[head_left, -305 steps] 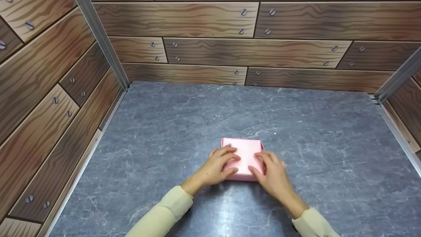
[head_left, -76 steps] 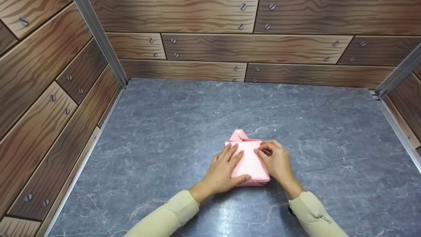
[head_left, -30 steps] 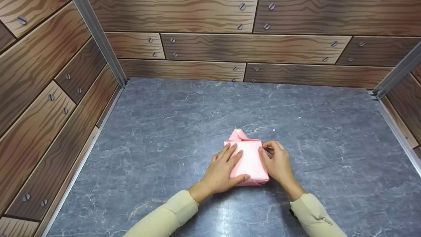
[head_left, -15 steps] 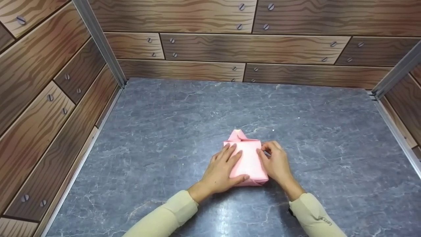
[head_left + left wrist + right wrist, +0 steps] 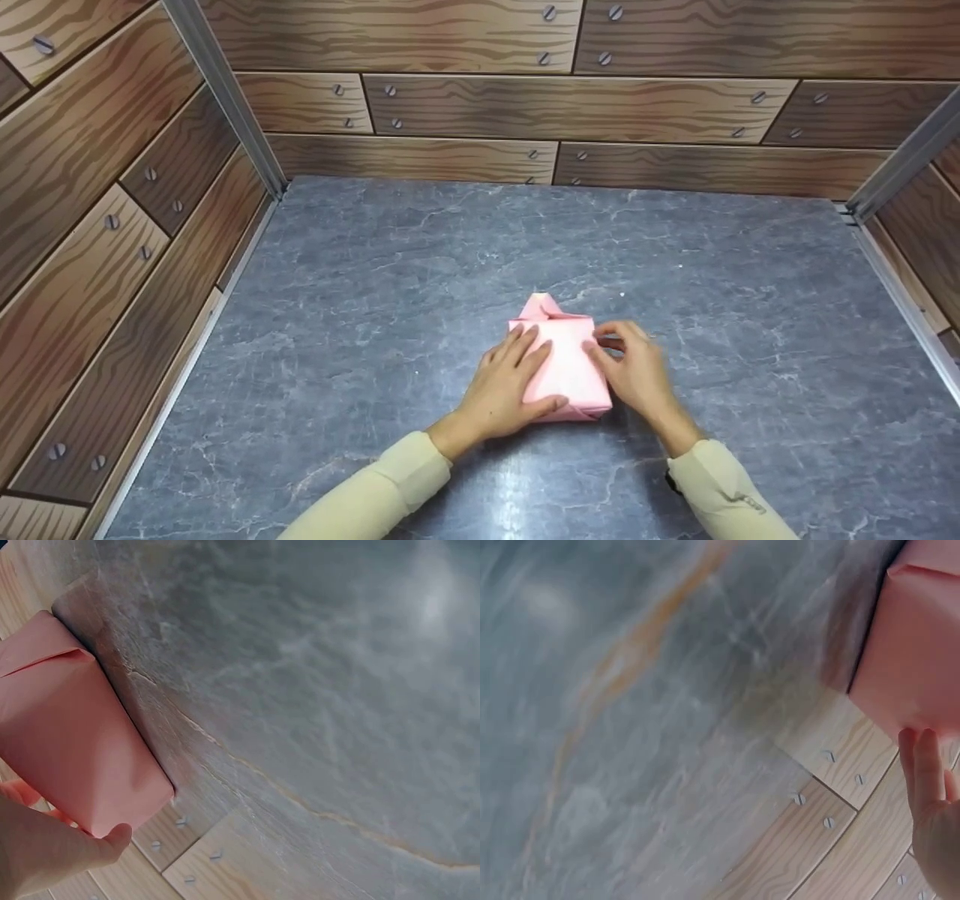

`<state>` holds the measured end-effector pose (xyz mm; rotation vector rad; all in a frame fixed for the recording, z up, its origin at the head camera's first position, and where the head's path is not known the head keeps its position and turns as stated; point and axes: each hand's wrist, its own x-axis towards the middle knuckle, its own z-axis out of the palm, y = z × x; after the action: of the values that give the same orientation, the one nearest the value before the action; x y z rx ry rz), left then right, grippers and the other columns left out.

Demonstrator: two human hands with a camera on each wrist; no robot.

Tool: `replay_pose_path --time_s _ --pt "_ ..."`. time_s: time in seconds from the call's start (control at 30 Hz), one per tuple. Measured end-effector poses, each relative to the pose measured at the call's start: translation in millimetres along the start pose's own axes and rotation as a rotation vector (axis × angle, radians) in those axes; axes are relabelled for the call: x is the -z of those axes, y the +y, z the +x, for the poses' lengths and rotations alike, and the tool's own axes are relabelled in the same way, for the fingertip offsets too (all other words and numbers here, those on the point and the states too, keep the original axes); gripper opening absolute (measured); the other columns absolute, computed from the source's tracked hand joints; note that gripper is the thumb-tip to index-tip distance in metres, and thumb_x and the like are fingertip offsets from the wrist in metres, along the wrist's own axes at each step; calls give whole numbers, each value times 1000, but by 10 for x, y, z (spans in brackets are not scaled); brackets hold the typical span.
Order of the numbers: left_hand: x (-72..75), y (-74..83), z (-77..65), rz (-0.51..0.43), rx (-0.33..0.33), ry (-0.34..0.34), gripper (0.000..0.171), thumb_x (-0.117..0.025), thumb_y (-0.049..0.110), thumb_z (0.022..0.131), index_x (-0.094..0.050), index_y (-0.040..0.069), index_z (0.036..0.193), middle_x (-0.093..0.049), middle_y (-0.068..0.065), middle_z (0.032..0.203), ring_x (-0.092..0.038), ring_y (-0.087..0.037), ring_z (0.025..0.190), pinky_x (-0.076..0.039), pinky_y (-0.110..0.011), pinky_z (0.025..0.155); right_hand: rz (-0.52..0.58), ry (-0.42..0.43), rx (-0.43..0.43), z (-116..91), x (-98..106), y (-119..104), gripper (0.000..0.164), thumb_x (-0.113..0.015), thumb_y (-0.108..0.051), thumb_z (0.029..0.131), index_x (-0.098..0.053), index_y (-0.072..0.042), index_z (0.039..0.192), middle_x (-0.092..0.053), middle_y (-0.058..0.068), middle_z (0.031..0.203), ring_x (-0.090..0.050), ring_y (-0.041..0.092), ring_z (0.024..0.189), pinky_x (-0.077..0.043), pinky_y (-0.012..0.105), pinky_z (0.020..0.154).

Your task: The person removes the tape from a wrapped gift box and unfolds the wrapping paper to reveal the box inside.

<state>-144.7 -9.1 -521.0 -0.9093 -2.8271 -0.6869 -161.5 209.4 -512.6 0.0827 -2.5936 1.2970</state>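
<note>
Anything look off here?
Yes, mildly: on the pink package, a folded flap juts out past the far edge, whereas the near end is folded in. A tiny white speck also shows on the gray table, too small to identify. No spill or tear visible.

A blue-grey tabletop (image 5: 375,262), marbled with pale veins, is bounded at the rear by a back wall (image 5: 465,109) and flanked by a left wall (image 5: 90,277) and a right wall (image 5: 934,217), all patterned with brown planks and slotted screw heads (image 5: 550,13). The rear corners are marked by grey metal posts (image 5: 223,97). Small white specks (image 5: 622,295) are seen on the tabletop.
</note>
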Motion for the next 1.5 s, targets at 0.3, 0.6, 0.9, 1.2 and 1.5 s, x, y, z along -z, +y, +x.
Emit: replay_pose_path --time_s 0.3,0.6,0.9,1.2,1.5 --pt "-6 7 2 11 -9 8 75 -52 62 90 -40 15 148 -31 -10 158 -26 -32 147 -35 -52 110 -67 47 51 8 -63 -10 6 -70 -5 87 -65 -2 87 -64 13 93 -70 31 92 -59 42 80" --pt "-10 4 -3 12 -7 7 76 -52 62 90 -40 15 148 -31 -10 158 -26 -32 147 -34 -53 111 -175 85 147 7 -79 -14 5 -63 -1 89 -59 2 87 -60 16 90 -68 31 84 -55 45 77" --pt "-2 2 4 5 -10 14 76 -52 63 89 -42 16 147 -33 -9 157 -26 -30 148 -35 -52 111 -33 21 -106 -2 21 59 10 -53 -5 97 -53 5 96 -54 21 104 -70 37 93 -59 25 73" --pt "1 6 1 3 -7 -1 76 -52 63 89 -41 16 147 -31 -9 158 -25 -30 148 -33 -51 112 102 -18 -285 -22 90 150 9 -49 -3 98 -51 6 97 -60 23 99 -73 23 81 -58 19 68" --pt "-2 -4 1 17 0 -7 76 -51 64 89 -41 16 148 -30 -8 159 -24 -29 148 -33 -51 112 303 -48 -375 -16 182 137 15 -51 -7 98 -47 3 109 -60 12 100 -67 3 80 -58 24 77"
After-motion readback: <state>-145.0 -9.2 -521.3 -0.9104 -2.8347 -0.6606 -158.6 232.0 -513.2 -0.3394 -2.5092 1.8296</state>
